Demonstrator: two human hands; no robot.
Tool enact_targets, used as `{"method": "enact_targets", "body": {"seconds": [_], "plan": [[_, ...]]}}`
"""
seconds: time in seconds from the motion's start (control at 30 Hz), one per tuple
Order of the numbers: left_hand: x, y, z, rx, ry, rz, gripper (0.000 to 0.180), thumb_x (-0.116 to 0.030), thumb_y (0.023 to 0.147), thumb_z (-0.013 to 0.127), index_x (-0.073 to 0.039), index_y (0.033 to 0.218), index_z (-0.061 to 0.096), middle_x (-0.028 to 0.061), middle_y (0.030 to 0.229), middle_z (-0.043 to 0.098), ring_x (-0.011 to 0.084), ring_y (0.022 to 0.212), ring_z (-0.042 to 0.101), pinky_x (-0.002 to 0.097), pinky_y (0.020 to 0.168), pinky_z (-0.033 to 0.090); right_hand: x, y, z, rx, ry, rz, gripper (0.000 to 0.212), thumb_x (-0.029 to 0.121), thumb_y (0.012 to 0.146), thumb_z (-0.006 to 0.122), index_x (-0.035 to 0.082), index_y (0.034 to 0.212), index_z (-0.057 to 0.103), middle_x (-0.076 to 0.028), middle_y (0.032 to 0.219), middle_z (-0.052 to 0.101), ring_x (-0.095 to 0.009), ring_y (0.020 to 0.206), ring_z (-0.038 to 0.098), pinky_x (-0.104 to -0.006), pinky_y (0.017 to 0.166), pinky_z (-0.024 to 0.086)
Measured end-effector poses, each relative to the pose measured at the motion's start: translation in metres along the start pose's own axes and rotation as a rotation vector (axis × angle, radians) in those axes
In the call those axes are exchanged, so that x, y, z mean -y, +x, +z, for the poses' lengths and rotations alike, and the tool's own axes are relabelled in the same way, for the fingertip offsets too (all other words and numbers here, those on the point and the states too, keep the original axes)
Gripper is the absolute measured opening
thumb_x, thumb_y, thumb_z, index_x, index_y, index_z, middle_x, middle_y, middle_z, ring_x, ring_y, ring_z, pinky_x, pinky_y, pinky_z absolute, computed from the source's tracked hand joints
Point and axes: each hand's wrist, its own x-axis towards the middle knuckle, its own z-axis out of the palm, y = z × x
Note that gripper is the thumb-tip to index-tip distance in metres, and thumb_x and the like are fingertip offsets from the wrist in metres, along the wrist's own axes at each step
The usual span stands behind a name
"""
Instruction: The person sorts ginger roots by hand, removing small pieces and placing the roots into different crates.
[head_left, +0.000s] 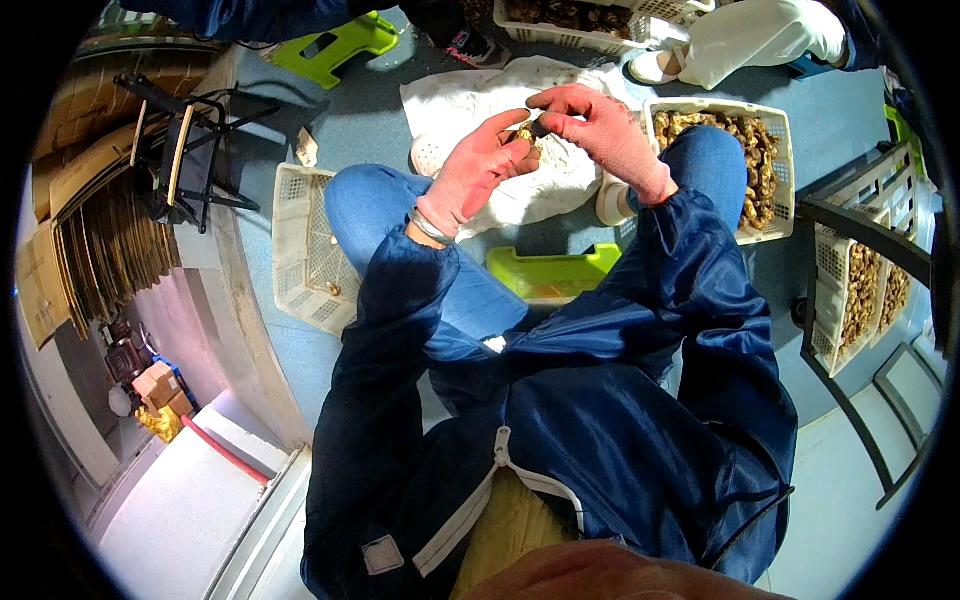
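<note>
My left hand (484, 168), in a pink work glove with dark fingertips, pinches a small yellow-brown piece (526, 136) that looks like a mushroom. Right beside it my right hand (602, 136), gloved alike, is closed with its fingertips on something small and dark at the piece, too small to name. Both hands are raised above a white cloth (520, 200) on the floor between my feet. A white basket (788, 190) by my right knee holds many similar brown-yellow pieces. Near my left knee stands another white basket (300, 240) with a few small bits in it.
A green stool (555, 270) shows between my legs, and another green stool (335, 50) stands at the far left. Black folding chair (190, 150) and stacked cardboard (110, 240) are at left. A metal rack (850, 225) with filled baskets is at right. Other people sit opposite.
</note>
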Motion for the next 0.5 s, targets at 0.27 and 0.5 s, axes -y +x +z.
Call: {"method": "enact_targets", "body": {"seconds": [0.27,0.5], "plan": [[-0.007,-0.006,0.001,-0.002,0.079,-0.089,0.049,-0.016,0.094,0.059,0.002,0.137,0.044,0.0078,0.106,0.059,0.0145,0.092,0.059,0.0267,0.085,0.049,-0.002,0.005,-0.004,0.001,-0.011,-0.073,0.022,0.022,0.089,0.065,0.002,0.098,0.068,-0.007,0.115,0.065,-0.016,0.097,0.061,-0.0287,0.084,0.048],[-0.01,-0.005,0.006,0.048,0.223,-0.075,0.045,-0.019,0.098,0.056,0.0,0.137,0.046,0.0079,0.108,0.061,0.0118,0.091,0.059,0.0252,0.085,0.049,-0.01,0.002,-0.012,-0.019,-0.107,-0.123,0.02,0.022,0.088,0.065,0.003,0.094,0.068,-0.007,0.119,0.065,-0.019,0.097,0.061,-0.0302,0.085,0.048]]}}
